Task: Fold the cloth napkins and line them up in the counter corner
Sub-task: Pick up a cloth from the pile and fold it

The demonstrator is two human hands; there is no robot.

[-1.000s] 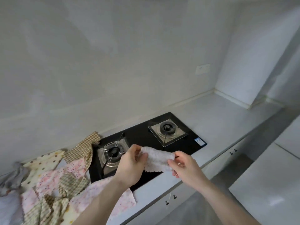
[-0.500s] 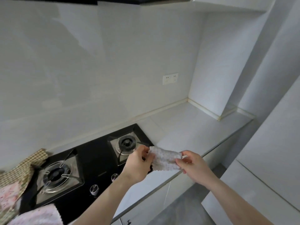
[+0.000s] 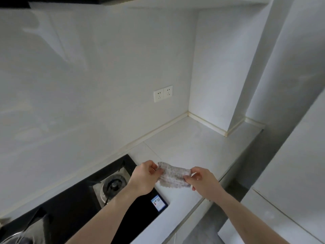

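Cut off at the lower left: most of the black hob (image 3: 73, 210), only the near burner (image 3: 114, 184) fully seen, a second one barely visible at the frame edge. Held in the air just right of the hob, over the counter (image 3: 190, 148): a small folded napkin (image 3: 173, 175), pale and speckled, weave blurred. Left hand (image 3: 144, 178) pinching its left end, right hand (image 3: 202, 180) pinching its right end, other fingers curled. Well beyond, toward the corner: a double socket (image 3: 163, 93) on the wall.
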